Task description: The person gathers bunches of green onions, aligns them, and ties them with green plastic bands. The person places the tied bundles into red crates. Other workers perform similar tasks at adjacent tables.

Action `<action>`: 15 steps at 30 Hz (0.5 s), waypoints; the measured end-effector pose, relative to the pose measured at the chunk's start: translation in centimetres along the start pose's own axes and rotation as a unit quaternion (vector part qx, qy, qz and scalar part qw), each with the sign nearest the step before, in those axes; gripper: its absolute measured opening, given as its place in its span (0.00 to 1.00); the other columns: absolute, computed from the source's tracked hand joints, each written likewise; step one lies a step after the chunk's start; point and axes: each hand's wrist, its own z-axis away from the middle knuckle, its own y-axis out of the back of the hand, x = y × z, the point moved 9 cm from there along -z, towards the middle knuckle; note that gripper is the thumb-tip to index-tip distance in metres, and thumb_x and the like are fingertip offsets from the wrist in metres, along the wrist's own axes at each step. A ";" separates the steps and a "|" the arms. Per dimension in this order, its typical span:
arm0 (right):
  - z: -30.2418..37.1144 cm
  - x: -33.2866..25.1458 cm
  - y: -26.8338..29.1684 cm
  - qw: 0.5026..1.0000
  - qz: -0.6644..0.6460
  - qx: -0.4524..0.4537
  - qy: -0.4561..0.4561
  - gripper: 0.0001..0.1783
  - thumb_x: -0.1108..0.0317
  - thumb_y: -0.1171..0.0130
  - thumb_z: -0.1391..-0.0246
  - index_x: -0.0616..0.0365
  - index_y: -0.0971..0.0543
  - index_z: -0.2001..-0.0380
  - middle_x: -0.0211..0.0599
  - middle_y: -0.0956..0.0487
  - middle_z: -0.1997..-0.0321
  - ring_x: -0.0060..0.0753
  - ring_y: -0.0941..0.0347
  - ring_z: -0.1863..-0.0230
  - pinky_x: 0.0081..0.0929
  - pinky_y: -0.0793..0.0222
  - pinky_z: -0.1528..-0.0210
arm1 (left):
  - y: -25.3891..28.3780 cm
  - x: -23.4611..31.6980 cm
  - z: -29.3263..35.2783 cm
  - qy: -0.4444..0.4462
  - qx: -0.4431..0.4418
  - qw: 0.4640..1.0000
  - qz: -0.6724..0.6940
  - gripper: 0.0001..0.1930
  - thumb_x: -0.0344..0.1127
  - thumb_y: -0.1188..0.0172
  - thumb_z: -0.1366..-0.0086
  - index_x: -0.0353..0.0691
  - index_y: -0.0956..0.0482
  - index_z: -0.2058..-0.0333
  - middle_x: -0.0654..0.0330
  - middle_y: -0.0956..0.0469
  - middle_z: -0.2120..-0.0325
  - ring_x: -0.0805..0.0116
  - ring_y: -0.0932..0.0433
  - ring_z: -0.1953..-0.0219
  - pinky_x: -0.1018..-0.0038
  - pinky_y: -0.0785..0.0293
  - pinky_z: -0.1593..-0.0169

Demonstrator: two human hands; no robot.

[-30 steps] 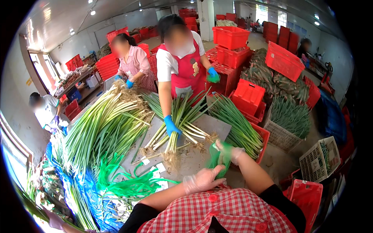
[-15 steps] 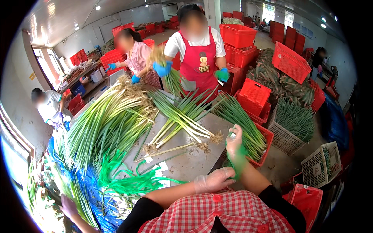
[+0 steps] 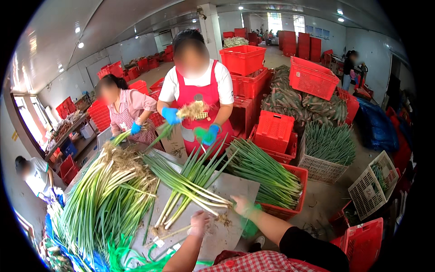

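A loose bundle of green onions (image 3: pixel 192 185) lies on the grey metal table in front of me, white stems and roots toward me. My left hand (image 3: pixel 199 223), in a clear thin glove, hovers by the stems' near side, fingers apart and holding nothing. My right hand (image 3: pixel 243 206), gloved and slightly blurred, reaches in at the root ends with its fingers stretched out; whether it touches them I cannot tell. Green ribbon (image 3: pixel 251 221) hangs from my right wrist. To the left lies a large heap of green onions (image 3: pixel 102 204), with more green ribbon (image 3: pixel 120 254) near its lower end.
Opposite me a person in a red apron (image 3: pixel 199 97) holds green onions in blue gloves. Another person (image 3: pixel 124 109) works to the left. A red crate of green onions (image 3: pixel 276 206) stands beside the table's right edge. Farther right are a beige crate (image 3: pixel 324 167) and stacked red crates (image 3: pixel 274 131).
My hands have moved apart and forward, from near my body to the bundle's root ends. The view has shifted to the right. The person opposite has lowered their green onions.
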 end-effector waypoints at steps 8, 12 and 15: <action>-3.3 -1.4 -5.0 0.991 0.062 -0.100 0.058 0.38 0.59 0.36 0.56 0.51 0.34 0.39 0.50 0.28 0.47 0.50 0.31 0.47 0.38 0.35 0.45 | 1.1 -4.4 -13.7 0.073 0.069 0.993 0.065 0.10 0.33 0.38 0.43 0.31 0.25 0.68 0.56 0.23 0.76 0.67 0.24 0.77 0.74 0.24 0.74; -2.1 -4.6 -4.8 0.979 -0.123 -0.137 0.084 0.37 0.71 0.40 0.57 0.55 0.34 0.40 0.52 0.22 0.56 0.50 0.25 0.57 0.37 0.31 0.53 | -1.8 -2.5 -12.5 0.062 0.069 0.993 0.074 0.14 0.35 0.35 0.45 0.31 0.24 0.65 0.56 0.24 0.73 0.65 0.26 0.76 0.70 0.29 0.75; -1.7 -6.7 -4.2 0.953 -0.246 -0.163 0.069 0.37 0.73 0.40 0.58 0.60 0.35 0.40 0.52 0.25 0.52 0.47 0.27 0.53 0.33 0.32 0.50 | -1.8 -2.3 -12.3 0.076 0.030 0.986 0.142 0.14 0.37 0.35 0.45 0.33 0.24 0.65 0.57 0.24 0.72 0.63 0.25 0.72 0.65 0.28 0.72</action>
